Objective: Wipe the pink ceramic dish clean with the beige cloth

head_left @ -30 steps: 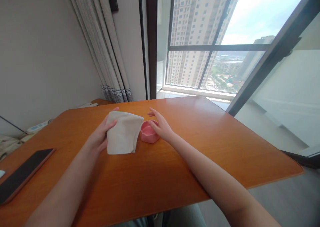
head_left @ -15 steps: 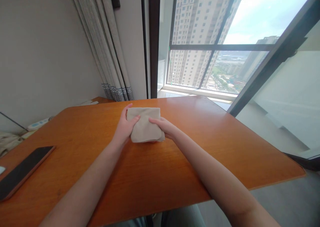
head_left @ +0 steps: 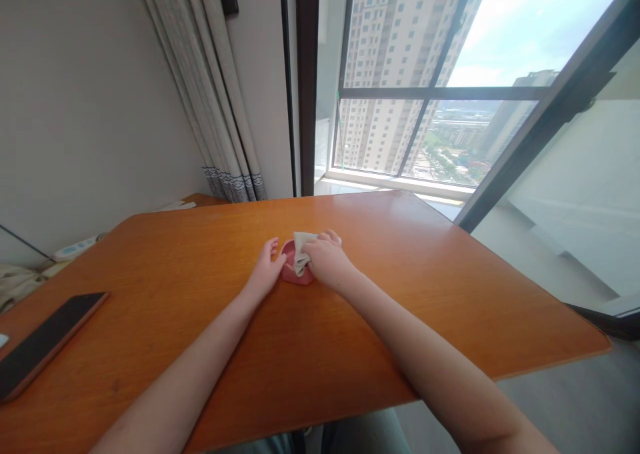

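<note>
A small pink dish (head_left: 299,279) with raised, angular sides rests on the wooden table in front of me. My right hand (head_left: 327,257) is closed on a bunched beige cloth (head_left: 301,244), which hangs over the dish's right side and partly covers its inside. At the dish's left side is my left hand (head_left: 269,264), its thumb against or very near the rim. The fingers of that hand are loosely curled and apart from the thumb, with nothing visible between them.
A dark, flat slab-shaped object with a reddish-brown edge (head_left: 47,337) lies on the table (head_left: 210,347) at left. Beyond the far edge hang grey curtains (head_left: 220,107) beside a tall window. A white power strip (head_left: 77,246) sits past the left edge.
Half a second ago both hands held the folded cloth flat. Now only the right hand has it, bunched up, and the left hand has let go. The pink dish has come into view.
</note>
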Motion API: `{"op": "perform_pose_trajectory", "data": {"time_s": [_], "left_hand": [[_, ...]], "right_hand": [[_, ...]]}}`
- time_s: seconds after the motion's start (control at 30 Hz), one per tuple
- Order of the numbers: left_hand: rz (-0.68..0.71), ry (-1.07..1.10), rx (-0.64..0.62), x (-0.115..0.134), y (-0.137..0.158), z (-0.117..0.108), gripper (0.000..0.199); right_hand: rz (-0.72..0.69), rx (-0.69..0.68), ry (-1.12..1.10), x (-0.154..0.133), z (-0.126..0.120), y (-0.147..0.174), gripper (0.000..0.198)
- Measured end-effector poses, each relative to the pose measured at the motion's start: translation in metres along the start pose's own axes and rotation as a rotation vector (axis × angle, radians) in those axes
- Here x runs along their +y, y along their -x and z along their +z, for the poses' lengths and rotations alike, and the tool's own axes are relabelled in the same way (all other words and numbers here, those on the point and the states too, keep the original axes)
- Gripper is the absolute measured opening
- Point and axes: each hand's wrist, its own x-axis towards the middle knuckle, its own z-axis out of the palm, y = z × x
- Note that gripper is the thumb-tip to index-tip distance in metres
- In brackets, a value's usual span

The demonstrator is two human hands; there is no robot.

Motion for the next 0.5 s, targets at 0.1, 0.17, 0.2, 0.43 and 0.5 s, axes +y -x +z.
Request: {"op": "perform_pose_trajectory", "data": {"time_s": [0.1,0.17,0.2,0.43,0.5], "left_hand": [[0.025,0.013,-0.023,-0.003,0.004,0.005,0.056],[0.045,0.021,-0.076,-0.003,0.006,0.005,0.057],[0.048,0.022,-0.098,-0.004,0.007,0.005,0.056],[0.046,0.000,-0.068,-0.011,0.005,0.004,0.046],[0.041,0.023,-0.082,-0.009,0.006,0.006,0.048]], "right_hand": [[-0.065,-0.023,0.112,-0.011,0.012,0.004,0.015],[-0.101,-0.039,0.122,-0.016,0.015,0.007,0.014],[-0.113,-0.059,0.116,-0.018,0.015,0.008,0.016],[-0.273,-0.142,0.082,-0.006,0.020,0.007,0.024],[-0.300,-0.151,0.050,-0.002,0.024,0.005,0.024]]}}
